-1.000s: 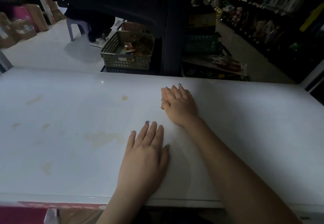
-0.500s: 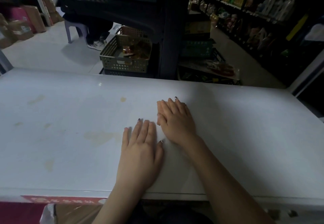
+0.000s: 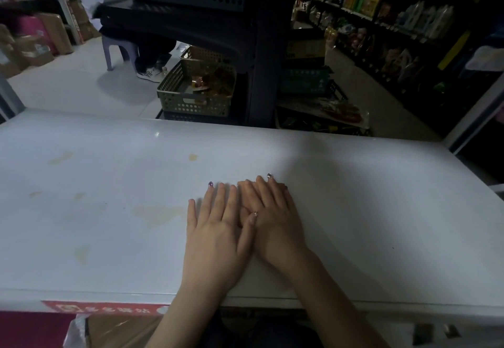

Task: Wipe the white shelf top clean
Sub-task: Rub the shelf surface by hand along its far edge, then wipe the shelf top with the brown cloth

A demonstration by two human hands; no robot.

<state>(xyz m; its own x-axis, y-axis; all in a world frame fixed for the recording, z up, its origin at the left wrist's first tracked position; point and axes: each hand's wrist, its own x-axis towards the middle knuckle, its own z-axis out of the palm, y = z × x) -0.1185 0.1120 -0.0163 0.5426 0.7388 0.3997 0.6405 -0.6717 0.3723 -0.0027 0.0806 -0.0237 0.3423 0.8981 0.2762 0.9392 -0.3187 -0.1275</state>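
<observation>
Person observed: both forearms (image 3: pixel 335 301) bare to the lower frame edge, left hand (image 3: pixel 215 236) and right hand (image 3: pixel 275 225) ungloved, fingernails (image 3: pixel 210 183) rounded, some coated in dark purple glitter polish, left thumbnail (image 3: pixel 255 213) paler with a sparkling finish.

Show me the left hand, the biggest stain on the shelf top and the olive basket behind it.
left hand (image 3: pixel 215 238): head view, back of the hand.
biggest stain (image 3: pixel 155 214): head view, middle of the patch.
basket (image 3: pixel 212 105): head view, front wall.
</observation>
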